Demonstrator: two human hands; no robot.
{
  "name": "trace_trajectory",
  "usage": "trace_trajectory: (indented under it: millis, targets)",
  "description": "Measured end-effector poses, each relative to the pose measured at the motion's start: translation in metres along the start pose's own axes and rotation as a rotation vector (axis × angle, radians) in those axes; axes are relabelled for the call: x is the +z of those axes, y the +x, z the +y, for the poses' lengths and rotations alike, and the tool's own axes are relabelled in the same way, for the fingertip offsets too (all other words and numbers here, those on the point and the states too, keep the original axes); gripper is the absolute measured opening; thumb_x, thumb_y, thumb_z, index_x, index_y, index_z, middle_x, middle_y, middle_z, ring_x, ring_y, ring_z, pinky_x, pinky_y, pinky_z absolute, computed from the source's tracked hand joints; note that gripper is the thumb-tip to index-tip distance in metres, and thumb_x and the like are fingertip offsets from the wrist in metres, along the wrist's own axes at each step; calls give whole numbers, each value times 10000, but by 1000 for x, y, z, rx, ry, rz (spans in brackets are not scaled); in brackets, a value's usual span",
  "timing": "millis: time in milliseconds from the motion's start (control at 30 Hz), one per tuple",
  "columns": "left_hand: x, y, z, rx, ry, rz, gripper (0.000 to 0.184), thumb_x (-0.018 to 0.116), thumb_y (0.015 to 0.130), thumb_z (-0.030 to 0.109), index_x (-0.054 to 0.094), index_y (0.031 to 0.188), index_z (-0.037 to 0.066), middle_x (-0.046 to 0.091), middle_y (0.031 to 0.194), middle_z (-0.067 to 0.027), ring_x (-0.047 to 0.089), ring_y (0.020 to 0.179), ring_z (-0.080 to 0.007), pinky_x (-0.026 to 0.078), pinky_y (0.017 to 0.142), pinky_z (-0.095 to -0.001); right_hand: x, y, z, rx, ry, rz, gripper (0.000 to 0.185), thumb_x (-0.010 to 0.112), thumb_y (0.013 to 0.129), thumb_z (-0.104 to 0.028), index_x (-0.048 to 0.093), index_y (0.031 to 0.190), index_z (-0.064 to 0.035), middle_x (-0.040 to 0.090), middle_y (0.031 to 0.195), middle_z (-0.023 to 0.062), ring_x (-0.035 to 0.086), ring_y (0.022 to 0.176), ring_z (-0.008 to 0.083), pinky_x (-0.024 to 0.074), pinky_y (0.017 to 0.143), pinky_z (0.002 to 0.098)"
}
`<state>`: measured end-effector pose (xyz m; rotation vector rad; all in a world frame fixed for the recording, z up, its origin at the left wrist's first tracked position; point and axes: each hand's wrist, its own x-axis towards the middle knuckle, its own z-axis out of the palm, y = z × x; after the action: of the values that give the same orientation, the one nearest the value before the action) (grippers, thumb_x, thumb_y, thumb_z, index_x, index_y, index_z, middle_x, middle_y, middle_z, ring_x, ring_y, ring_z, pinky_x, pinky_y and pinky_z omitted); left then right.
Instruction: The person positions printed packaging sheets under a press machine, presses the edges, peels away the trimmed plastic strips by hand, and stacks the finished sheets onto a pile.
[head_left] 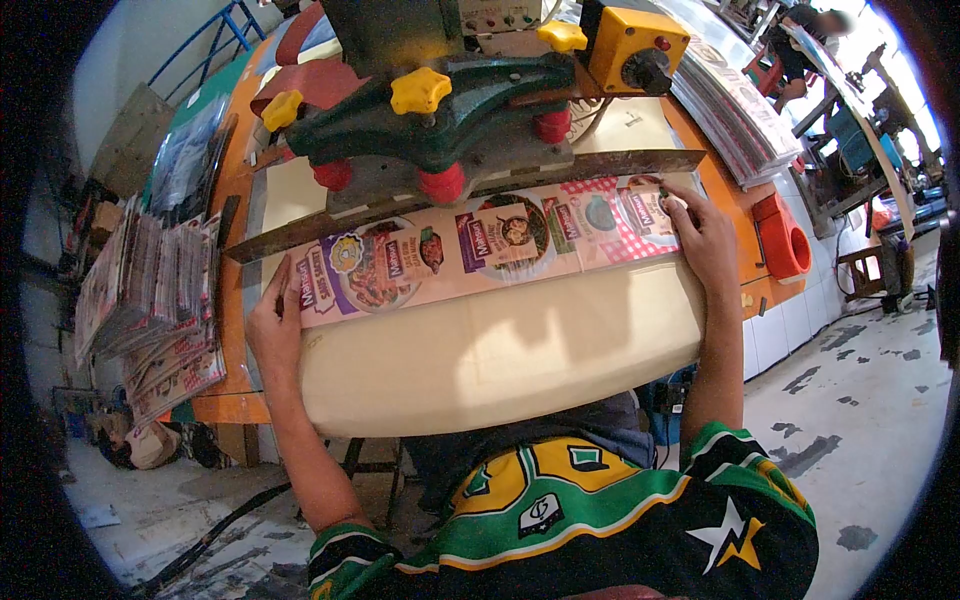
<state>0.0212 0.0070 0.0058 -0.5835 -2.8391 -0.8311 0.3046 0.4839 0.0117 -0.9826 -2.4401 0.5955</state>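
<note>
Hands [706, 232] touch both ends of printed sheet [452, 250], underside hidden; grip I cannot tell.

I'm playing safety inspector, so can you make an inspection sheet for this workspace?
Surface: orange table; pale sheet nearest the person.
Job's things: printed strip with food pictures, before a dark machine with yellow knobs.
Clutter: left stack and right stack; red holder at right.
Hands: left hand and right hand at the strip's ends; grip unclear.
Cables: dark cord on the floor.
Surroundings: patchy floor.

Smooth, glossy-looking printed strip [455, 245]; dull, worn metal bar [640, 164]
</note>
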Motion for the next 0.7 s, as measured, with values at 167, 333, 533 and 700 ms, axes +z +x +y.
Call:
trace_trajectory:
  millis: [167,333,533,700]
  targets:
    - [-1,0,2,7,17,2,519,525,1062,512,644,1433,170,723,1264,-197,725,1114,-348,544,930,-407,3,0,4,13,48,-1,346,659,986,-424,757,1267,-248,738,815,185,730,773,317,536,731,436]
    - [-2,-1,3,4,19,-1,511,517,1064,511,644,1436,185,727,1245,-209,731,1085,-348,544,923,-410,-1,-1,0,40,31,-22,349,655,988,-428,750,1281,-264,752,845,184,743,811,322,544,758,432]
    - [1,0,-1,17,15,11,530,521,1054,531,639,1441,188,727,1249,-197,725,1103,-359,545,922,-419,2,0,4,-2,68,-3,349,642,998,-429,747,1288,-267,753,842,183,746,808,313,544,755,430]
    - [1,0,-2,32,16,20,547,511,1054,557,638,1442,193,732,1242,-188,733,1079,-355,548,915,-418,4,0,5,-19,53,8,350,647,999,-415,742,1300,-265,754,827,171,744,781,300,540,740,423]
